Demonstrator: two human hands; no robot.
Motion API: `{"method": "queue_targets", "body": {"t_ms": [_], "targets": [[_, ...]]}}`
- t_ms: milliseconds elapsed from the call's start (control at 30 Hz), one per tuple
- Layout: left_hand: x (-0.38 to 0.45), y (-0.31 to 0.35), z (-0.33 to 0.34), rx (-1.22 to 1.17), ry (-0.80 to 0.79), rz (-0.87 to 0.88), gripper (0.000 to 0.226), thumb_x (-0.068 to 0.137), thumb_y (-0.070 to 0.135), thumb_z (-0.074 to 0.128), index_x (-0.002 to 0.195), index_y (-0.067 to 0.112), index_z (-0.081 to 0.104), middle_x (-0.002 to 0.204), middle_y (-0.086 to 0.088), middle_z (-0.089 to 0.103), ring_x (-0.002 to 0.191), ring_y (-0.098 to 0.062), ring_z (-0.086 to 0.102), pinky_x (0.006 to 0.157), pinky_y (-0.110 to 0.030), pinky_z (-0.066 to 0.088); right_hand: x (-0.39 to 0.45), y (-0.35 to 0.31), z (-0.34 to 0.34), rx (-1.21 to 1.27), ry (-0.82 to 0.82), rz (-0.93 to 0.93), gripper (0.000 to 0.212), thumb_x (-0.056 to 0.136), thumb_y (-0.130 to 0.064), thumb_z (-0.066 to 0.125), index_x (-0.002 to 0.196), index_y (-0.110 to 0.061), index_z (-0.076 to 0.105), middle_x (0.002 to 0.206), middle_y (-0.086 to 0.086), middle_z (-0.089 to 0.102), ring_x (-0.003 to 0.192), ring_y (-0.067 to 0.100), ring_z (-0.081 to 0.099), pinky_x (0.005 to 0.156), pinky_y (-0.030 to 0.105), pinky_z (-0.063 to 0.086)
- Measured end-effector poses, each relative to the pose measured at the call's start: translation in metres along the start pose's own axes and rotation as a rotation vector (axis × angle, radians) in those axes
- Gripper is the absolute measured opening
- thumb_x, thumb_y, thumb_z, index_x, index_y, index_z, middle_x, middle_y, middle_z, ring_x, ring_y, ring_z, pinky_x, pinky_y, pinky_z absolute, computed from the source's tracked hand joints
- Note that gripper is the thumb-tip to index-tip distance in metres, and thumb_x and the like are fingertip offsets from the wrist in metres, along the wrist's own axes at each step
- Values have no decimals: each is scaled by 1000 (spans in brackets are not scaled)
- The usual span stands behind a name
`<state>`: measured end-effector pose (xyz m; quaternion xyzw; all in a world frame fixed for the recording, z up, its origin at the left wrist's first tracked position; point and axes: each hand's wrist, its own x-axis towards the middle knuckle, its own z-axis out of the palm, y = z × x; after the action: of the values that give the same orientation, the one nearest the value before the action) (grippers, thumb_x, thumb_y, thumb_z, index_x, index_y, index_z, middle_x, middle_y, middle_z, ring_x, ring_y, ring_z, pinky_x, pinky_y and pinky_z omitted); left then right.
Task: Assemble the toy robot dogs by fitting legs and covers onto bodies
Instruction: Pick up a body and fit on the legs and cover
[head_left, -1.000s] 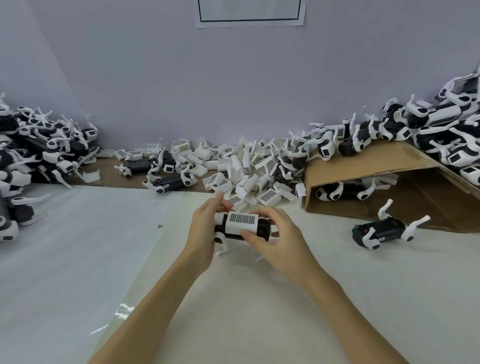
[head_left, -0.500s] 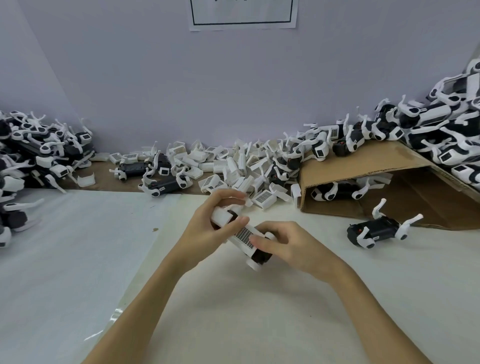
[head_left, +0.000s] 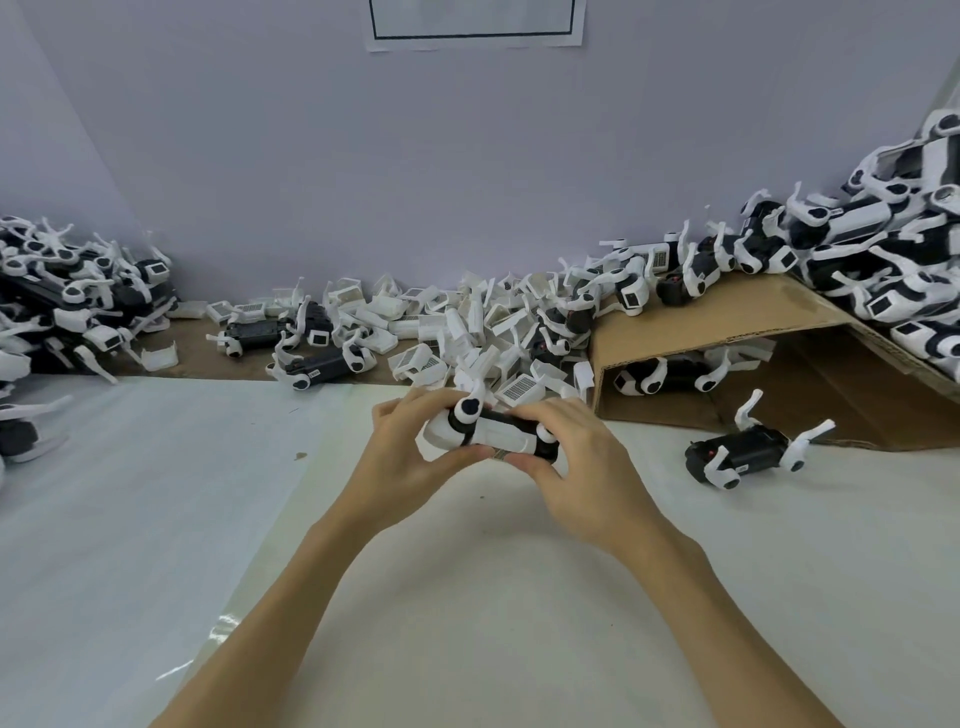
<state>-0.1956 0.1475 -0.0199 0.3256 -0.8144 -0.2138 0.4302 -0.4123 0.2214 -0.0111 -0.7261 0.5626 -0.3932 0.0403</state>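
Note:
A black-and-white toy robot dog (head_left: 485, 434) is held just above the table's middle, lying on its side with a white cover along its body and one white leg joint turned up. My left hand (head_left: 402, 457) grips its left end, thumb underneath and fingers curled over the top. My right hand (head_left: 582, 462) grips its right end, fingers wrapped over the body and thumb below. The far side of the dog is hidden by my fingers.
Loose white covers (head_left: 467, 332) are heaped behind my hands. A black dog body with legs (head_left: 748, 452) lies at the right, in front of a folded cardboard sheet (head_left: 727, 322). Piles of dogs fill the far left (head_left: 67, 301) and far right (head_left: 883, 249).
The dog has been turned in my hands: its grille-patterned cover faced up, then tilted, and now the dog lies on its side. Both hands stay on it.

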Motion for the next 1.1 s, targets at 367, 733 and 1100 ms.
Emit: {"method": "queue_targets", "body": {"t_ms": [367,733,1100], "targets": [[-3,2,5,22,-115,-76,51,73,71,75,119,52,65,125,32,55,125,17,29,104,-8,26,-4,-1,8,-41,-147,151,38,85,-43,82,116,-33,61,106,-22,58,99,4,55,83,28,47],[-2,6,1,5,-71,-114,47,74,62,78,116,43,69,113,14,65,120,14,38,112,-19,21,0,-3,4,-30,-206,162,43,86,-45,80,121,-29,61,106,-20,57,105,6,50,89,33,47],[-1,12,-3,-39,-103,-219,53,71,65,79,120,48,69,117,21,61,127,8,37,106,-16,28,-1,-1,-4,123,-214,176,32,94,-49,73,122,-35,67,109,-12,64,105,8,59,92,38,53]]}}
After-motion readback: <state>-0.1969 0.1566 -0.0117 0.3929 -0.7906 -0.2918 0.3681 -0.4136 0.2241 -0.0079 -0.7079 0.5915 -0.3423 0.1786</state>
